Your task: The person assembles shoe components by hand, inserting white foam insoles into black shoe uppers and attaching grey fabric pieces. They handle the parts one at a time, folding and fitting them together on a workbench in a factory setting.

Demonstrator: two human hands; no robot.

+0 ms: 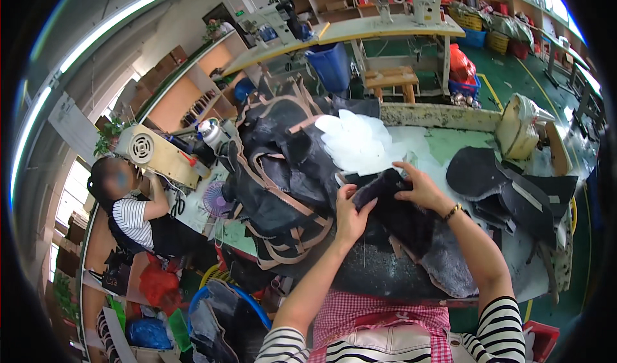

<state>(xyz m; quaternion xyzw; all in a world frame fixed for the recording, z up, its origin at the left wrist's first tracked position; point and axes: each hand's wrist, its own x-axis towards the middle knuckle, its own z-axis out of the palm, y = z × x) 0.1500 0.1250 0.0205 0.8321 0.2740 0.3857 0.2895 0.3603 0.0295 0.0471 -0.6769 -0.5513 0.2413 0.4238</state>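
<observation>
Between both hands is a black, fuzzy-lined material piece, its upper edge raised and its lower part hanging over the table. My left hand grips its left edge, thumb against the folded grey-black strip. At the upper right edge, my right hand pinches the same piece between thumb and fingers. Just beyond lies a stack of white rounded sheets. To the left is a large heap of black cut pieces with tan edging. A grey fuzzy piece lies below my right forearm.
More black pieces are piled at right, near a yellowish container. A co-worker sits at left by a cream sewing machine and small purple fan. A blue-rimmed tub of material stands lower left.
</observation>
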